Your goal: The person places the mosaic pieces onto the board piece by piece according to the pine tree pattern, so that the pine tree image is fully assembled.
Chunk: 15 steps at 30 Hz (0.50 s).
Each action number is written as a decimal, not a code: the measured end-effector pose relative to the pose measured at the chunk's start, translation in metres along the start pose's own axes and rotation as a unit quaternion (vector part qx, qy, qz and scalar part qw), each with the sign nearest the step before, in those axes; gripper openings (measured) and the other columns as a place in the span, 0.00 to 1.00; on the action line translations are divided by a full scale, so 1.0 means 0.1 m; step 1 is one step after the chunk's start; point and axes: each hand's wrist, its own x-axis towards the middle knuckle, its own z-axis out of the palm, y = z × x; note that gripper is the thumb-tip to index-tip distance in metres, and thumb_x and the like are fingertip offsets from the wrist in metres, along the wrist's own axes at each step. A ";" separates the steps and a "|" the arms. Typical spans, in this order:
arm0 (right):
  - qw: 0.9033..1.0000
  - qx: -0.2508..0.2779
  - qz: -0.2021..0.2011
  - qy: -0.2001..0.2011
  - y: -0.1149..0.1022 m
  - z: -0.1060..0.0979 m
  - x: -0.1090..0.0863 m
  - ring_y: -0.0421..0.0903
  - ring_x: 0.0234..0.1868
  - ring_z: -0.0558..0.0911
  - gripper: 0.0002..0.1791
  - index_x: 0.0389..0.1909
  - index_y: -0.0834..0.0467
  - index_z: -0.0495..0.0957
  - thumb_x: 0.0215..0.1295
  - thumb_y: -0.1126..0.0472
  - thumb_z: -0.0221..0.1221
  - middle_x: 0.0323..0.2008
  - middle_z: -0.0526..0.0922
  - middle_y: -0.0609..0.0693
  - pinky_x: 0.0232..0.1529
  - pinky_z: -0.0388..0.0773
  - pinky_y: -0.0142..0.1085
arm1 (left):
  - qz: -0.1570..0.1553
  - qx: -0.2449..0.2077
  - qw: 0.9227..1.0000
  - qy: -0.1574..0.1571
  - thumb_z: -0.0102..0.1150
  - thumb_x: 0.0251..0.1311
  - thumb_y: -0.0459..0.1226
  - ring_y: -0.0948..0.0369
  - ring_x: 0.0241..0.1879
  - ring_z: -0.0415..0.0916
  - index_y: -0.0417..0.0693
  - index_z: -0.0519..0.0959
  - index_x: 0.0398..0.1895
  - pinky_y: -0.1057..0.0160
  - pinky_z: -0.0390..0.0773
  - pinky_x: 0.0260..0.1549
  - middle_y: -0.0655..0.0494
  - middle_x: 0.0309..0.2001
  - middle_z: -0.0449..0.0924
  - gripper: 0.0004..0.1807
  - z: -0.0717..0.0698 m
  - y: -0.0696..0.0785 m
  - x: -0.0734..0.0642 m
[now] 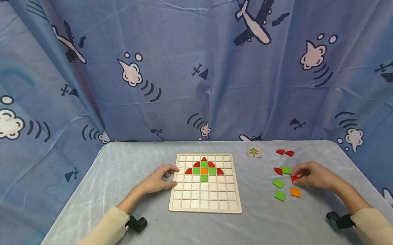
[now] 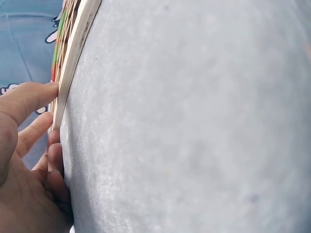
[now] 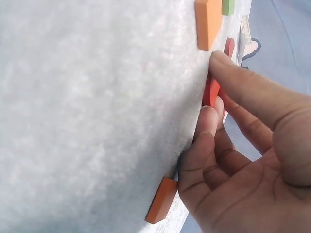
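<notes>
A wooden grid board [image 1: 205,207] lies on the table, with red, green and orange tiles set in a symmetrical shape in its upper squares. My left hand [image 1: 159,179] rests at the board's left edge, its thumb and fingertips touching the rim [image 2: 73,63]. To the right of the board, my right hand [image 1: 316,175] pinches a red tile [image 3: 211,90] between thumb and fingers, low over the table. Around that hand lie an orange square tile [image 1: 295,192], green square tiles [image 1: 278,183] and a red rounded tile [image 1: 278,171]. Another orange tile [image 3: 162,200] shows beside the curled fingers in the right wrist view.
Two red rounded tiles [image 1: 285,152] lie farther back on the right. A small patterned card [image 1: 254,151] sits behind the board's upper right corner. The grey cloth-covered table [image 1: 198,232] ends at a blue printed curtain [image 1: 172,81].
</notes>
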 end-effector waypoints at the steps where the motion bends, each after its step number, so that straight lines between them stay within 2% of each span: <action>1: 1.000 0.001 0.001 0.000 0.00 0.00 0.00 0.48 0.35 0.74 0.12 0.40 0.66 0.83 0.56 0.68 0.73 0.34 0.80 0.51 0.34 0.75 0.35 | -0.001 -0.001 1.000 0.000 0.70 0.63 0.34 0.50 0.47 0.69 0.41 0.76 0.61 0.46 0.70 0.49 0.44 0.52 0.71 0.24 0.00 0.00 0.00; 15: 1.000 0.013 0.002 -0.002 0.00 0.00 -0.02 0.50 0.37 0.73 0.12 0.41 0.65 0.82 0.58 0.70 0.72 0.35 0.77 0.52 0.34 0.73 0.35 | -0.001 0.000 1.000 -0.002 0.69 0.63 0.35 0.51 0.47 0.69 0.41 0.76 0.62 0.48 0.70 0.49 0.45 0.52 0.71 0.24 -0.01 -0.02 0.00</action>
